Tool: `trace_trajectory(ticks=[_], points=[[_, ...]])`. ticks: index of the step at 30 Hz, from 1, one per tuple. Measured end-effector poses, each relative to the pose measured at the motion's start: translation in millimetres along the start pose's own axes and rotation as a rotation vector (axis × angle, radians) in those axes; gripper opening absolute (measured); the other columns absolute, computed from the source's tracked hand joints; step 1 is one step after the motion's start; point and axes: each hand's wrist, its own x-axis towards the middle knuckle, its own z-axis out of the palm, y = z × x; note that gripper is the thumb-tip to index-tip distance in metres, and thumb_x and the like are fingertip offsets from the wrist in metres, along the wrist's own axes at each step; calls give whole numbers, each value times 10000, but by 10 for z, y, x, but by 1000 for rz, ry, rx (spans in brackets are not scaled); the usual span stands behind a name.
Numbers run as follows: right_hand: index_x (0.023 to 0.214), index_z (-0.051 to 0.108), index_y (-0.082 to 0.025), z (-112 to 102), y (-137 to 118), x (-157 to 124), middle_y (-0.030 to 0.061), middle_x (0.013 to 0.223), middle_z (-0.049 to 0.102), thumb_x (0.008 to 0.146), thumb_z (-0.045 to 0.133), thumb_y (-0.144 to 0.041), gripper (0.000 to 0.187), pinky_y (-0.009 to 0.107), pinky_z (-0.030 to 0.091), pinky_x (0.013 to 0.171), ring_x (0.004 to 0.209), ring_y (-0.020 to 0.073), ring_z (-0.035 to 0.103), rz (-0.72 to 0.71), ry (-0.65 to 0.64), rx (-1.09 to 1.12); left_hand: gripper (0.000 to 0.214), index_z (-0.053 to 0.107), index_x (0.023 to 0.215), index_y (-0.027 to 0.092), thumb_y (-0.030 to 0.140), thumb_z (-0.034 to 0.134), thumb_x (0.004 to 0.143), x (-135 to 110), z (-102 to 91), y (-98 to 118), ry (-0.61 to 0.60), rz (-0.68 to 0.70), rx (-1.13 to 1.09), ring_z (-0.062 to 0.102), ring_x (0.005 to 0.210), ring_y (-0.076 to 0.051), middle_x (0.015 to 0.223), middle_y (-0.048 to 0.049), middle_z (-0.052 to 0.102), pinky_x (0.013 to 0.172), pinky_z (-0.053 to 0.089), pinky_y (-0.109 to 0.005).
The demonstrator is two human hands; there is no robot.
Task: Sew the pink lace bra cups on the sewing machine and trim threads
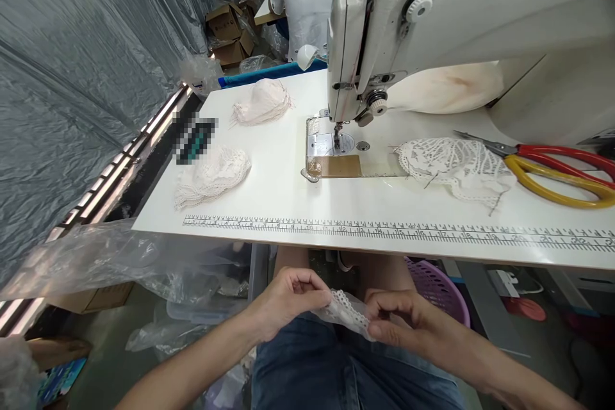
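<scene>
In the head view, the person's bare left hand (pixel 298 300) and bare right hand (pixel 406 319) hold a small strip of white, partly sheer lace fabric (pixel 346 311) between them, above the lap in blue denim shorts (pixel 307 365) and below the near edge of the white sewing table (pixel 278 195). The left thumb and forefinger pinch one end of the strip; the right thumb and fingers pinch the other end, and the lace slants down slightly towards the right hand.

On the table stands a large white industrial sewing machine (pixel 461 9), its needle area over a shiny metal plate (pixel 327 143). Right of the plate lies a white openwork lace piece (pixel 451 163), close beside scissors with one red and one yellow handle (pixel 557 187). To the left lie a pale pink fabric piece (pixel 263 102) and, nearer the person, a cream lace-edged piece (pixel 216 173). A black printed ruler scale (pixel 384 230) runs along the near edge. A purple plastic basket (pixel 444 288) sits beneath.
</scene>
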Motion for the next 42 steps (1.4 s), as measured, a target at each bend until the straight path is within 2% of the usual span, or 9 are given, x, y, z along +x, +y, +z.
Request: trace_trajectory(ticks=[6,11,15,22,31,34,37,39,42], points=[[685,532,-182,23,22,-6,-38,698,439,821,589,-416,277,232,305,610,656,117,376,5,-2,-39,200,680,706,98,284,742,668,-15,64,38,-30,-10,7,518,604,-87,638,-17,607,607,402,-200],[780,539,-194,53,-45,13,-38,713,435,836,562,-452,266,225,311,612,673,122,376,-9,-3,-109,121,700,720,105,224,679,711,-22,145,86,-88,152,187,533,678,-105,762,-37,615,630,392,-207],[726,527,-184,128,-61,91,-45,664,422,851,546,-436,281,218,299,570,637,113,368,-31,65,-77,107,697,709,108,200,647,727,-12,182,135,-50,213,347,509,655,-92,724,-19,587,598,365,-193],[697,513,-193,121,-68,109,-40,647,427,876,506,-429,296,213,295,535,611,113,394,-80,179,-224,221,683,824,125,314,696,711,-30,143,153,-73,200,364,536,701,-120,763,-23,627,623,381,-197],[654,496,-194,136,-118,137,-35,610,461,885,466,-454,349,204,322,516,573,111,423,-136,284,-336,213,684,725,117,329,679,732,-43,159,157,50,258,402,485,616,-86,653,10,573,548,329,-178],[643,488,-194,149,-325,168,-39,578,457,886,467,-452,355,200,334,498,538,105,416,-191,338,-370,179,693,694,121,293,674,735,-107,90,476,90,342,509,512,623,-93,649,3,589,564,352,-181],[628,438,-200,52,-647,329,-40,556,437,903,424,-461,379,201,345,487,526,107,424,-301,404,-465,179,700,711,134,307,665,743,-9,-71,1060,45,466,703,544,651,-109,687,-7,620,583,373,-192],[619,381,-209,-117,-855,516,-41,544,423,926,363,-446,388,200,344,474,513,108,436,-367,458,-621,236,689,707,142,368,646,756,217,-192,1498,-32,499,884,553,665,-124,708,-14,633,582,376,-206],[588,367,-216,-517,-1031,800,-36,497,442,932,332,-392,388,216,331,441,454,117,449,-379,555,-903,185,672,668,156,335,665,712,752,-319,2004,-151,395,1109,550,631,-134,673,-3,628,537,358,-218]])
